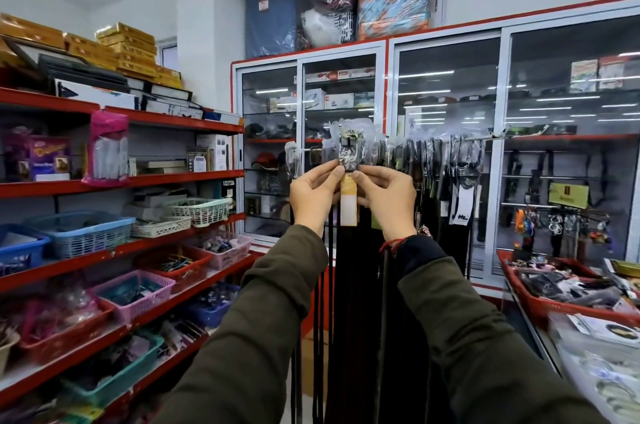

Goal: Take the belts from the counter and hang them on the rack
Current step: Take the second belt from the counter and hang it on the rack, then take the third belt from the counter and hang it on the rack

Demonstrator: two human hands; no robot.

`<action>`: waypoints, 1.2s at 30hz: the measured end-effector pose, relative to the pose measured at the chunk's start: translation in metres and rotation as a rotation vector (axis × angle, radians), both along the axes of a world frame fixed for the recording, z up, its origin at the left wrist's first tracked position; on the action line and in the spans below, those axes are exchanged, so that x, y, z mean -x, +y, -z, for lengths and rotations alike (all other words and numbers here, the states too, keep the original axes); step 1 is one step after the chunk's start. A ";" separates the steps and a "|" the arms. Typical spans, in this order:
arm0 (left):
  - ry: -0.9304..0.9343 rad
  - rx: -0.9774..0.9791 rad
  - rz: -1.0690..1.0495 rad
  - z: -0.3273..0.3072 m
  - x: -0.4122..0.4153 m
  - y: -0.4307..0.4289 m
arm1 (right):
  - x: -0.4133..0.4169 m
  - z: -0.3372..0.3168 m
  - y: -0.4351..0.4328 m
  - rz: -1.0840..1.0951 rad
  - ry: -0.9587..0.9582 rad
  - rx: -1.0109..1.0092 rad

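Observation:
A black belt (349, 285) hangs straight down in front of me, its buckle end (350, 150) wrapped in clear plastic and a white and orange tag (348, 205) below it. My left hand (313, 193) and my right hand (388, 198) pinch the belt just under the buckle from either side. The buckle is held up at the level of the thin metal rack rod (498, 137). Several other black belts (446, 181) hang from that rod, to the right of the held belt. I cannot tell whether the buckle is on the rod.
Red shelves (121, 181) with plastic baskets line the left side. Glass cabinets (446, 94) stand behind the rack. A counter (561, 347) at the right carries a red tray (540, 306) of small goods and packaged items. A cardboard box sits on the floor behind the hanging belts.

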State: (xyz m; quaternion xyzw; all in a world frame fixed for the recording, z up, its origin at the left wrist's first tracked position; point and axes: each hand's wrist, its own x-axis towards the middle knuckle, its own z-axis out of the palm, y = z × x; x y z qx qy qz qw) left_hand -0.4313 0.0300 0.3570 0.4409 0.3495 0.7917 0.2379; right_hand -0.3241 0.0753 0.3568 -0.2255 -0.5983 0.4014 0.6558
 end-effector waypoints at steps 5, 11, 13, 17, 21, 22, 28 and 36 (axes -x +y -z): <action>0.390 -0.088 -0.424 0.030 -0.012 0.004 | -0.010 0.029 0.006 0.322 -0.197 -0.172; 0.825 -0.069 -0.752 0.098 -0.050 0.000 | -0.055 0.098 -0.001 0.575 -0.357 -0.365; 0.937 -0.059 -0.784 0.119 -0.066 -0.002 | -0.075 0.119 -0.006 0.656 -0.433 -0.398; 1.036 -0.030 -0.694 0.161 -0.108 -0.001 | -0.124 0.156 -0.015 0.739 -0.581 -0.373; 1.080 0.029 -0.579 0.199 -0.154 0.002 | -0.174 0.188 -0.023 0.782 -0.669 -0.318; 1.085 0.041 -0.551 0.208 -0.167 0.002 | -0.188 0.197 -0.026 0.795 -0.686 -0.302; 1.105 0.075 -0.388 0.255 -0.237 0.000 | -0.262 0.245 -0.038 0.886 -0.823 -0.182; 1.164 0.136 -0.138 0.316 -0.327 0.000 | -0.370 0.313 -0.060 0.954 -1.005 0.137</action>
